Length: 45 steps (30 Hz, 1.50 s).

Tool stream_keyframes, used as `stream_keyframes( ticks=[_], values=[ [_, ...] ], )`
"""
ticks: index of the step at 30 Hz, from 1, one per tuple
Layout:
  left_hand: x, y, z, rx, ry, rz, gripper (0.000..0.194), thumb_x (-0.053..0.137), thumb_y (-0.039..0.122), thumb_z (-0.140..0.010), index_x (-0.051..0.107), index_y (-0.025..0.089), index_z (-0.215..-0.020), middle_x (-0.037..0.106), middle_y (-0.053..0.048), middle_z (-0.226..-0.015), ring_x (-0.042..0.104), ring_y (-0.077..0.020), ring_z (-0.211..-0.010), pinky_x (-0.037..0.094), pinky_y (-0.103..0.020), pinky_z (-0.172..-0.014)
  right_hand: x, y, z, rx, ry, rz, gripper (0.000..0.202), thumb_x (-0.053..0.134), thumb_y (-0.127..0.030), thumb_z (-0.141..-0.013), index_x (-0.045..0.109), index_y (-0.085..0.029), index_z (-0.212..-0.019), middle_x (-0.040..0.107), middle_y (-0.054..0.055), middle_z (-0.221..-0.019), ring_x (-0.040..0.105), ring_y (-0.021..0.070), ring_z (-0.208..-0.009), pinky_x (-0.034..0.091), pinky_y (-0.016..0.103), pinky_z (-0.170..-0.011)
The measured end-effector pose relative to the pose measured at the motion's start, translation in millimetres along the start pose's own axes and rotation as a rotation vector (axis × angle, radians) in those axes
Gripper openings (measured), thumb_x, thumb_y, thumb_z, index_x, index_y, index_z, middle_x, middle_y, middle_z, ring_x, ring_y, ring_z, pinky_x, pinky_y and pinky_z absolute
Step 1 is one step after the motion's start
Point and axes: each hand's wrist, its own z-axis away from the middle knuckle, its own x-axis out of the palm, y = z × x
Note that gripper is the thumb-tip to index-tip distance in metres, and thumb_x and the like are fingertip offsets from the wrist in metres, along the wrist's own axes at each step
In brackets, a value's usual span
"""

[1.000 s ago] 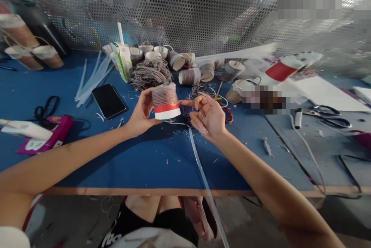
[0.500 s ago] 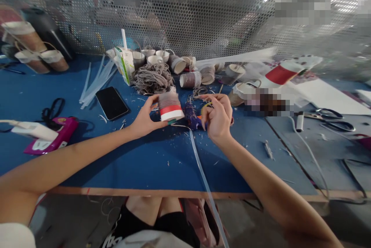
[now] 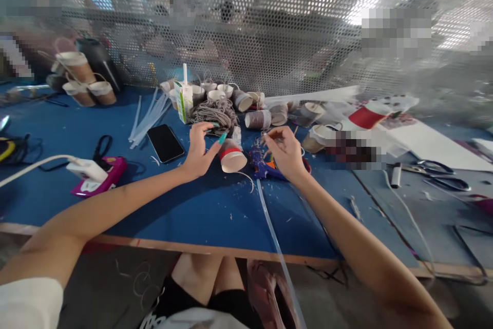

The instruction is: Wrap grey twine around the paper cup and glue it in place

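A paper cup [image 3: 233, 161] wrapped in grey-brown cord, with a red band, lies tipped on the blue table, its white end facing me. Just left of it is my left hand [image 3: 201, 152], fingers apart, the thumb tip close to the cup's side; nothing is held. My right hand [image 3: 287, 152] hovers over a dark blue glue gun [image 3: 264, 169], thumb and fingertips drawn together. Whatever lies between those fingertips is too small to make out. A long clear glue stick [image 3: 274, 234] runs from the glue gun over the table's front edge.
Behind my hands lie a heap of grey cord [image 3: 215, 113], several cord-wrapped cups [image 3: 258, 119] and a drink carton [image 3: 184, 100]. A phone [image 3: 165, 142], clear glue sticks [image 3: 148, 118] and a purple power strip [image 3: 100, 177] are left. Scissors [image 3: 435, 167] lie right.
My left hand has let go of the cup, which now rests on the table. My right hand's fingers have drawn closer together above the glue gun. The view has shifted.
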Motion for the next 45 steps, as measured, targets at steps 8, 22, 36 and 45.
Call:
stream_keyframes(
  ticks=[8,22,36,45],
  values=[
    [7.3,-41.4,-46.7,0.019,0.048,-0.213,0.062,0.077,0.017,-0.072,0.040,0.015,-0.122,0.050,-0.013,-0.111,0.048,-0.0389,-0.120,0.033,-0.068,-0.110,32.3,-12.8,-54.8,-0.135,-0.430,0.205,0.035,0.070,-0.023,-0.072,0.058,-0.020,-0.106,0.054,-0.003,-0.073,0.046,0.0136,-0.063,0.043,0.031,-0.068],
    [2.5,-46.3,-54.4,0.039,-0.021,-0.203,0.065,0.064,0.001,-0.068,0.038,0.012,-0.127,0.052,-0.016,-0.120,0.052,-0.0351,-0.125,0.037,-0.059,-0.112,94.3,-0.6,-96.4,-0.131,-0.600,0.186,0.047,0.059,-0.006,-0.062,0.046,-0.020,-0.104,0.046,-0.009,-0.061,0.048,0.0153,-0.060,0.040,0.030,-0.065],
    [0.3,-44.6,-57.4,-0.080,-0.118,-0.055,0.065,0.062,0.005,-0.067,0.038,0.016,-0.126,0.054,-0.001,-0.087,0.063,-0.0238,-0.085,0.052,-0.053,-0.090,92.9,0.5,-92.7,-0.096,-0.653,0.184,0.051,0.057,-0.009,-0.064,0.052,-0.016,-0.115,0.051,-0.007,-0.065,0.051,0.0153,-0.064,0.043,0.030,-0.070],
    [-3.2,-23.5,-60.8,-0.220,-0.154,0.088,0.053,0.060,0.013,-0.074,0.033,0.019,-0.119,0.042,0.009,-0.067,0.054,-0.0160,-0.062,0.052,-0.047,-0.081,109.0,5.1,-109.0,-0.081,-0.769,0.166,0.014,0.057,-0.007,-0.060,0.062,-0.013,-0.071,0.054,-0.005,-0.057,0.048,0.0113,-0.062,0.036,0.025,-0.063]
  ],
)
